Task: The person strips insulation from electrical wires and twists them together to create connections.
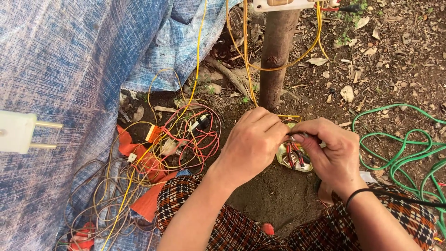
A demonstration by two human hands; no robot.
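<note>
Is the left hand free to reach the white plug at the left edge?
Probably not now: the left hand is pinching wires with the right hand at the small device, and the plug lies far across the tarp.

- Both forearms are bare up to the left hand (251, 144) and the right hand (332, 153), with no sleeves showing.
- A thin black band (360, 194) circles the wrist just behind the right hand.
- Below the hands, the lap wears a checked cloth (241, 227) of brown, black, orange and white.
</note>
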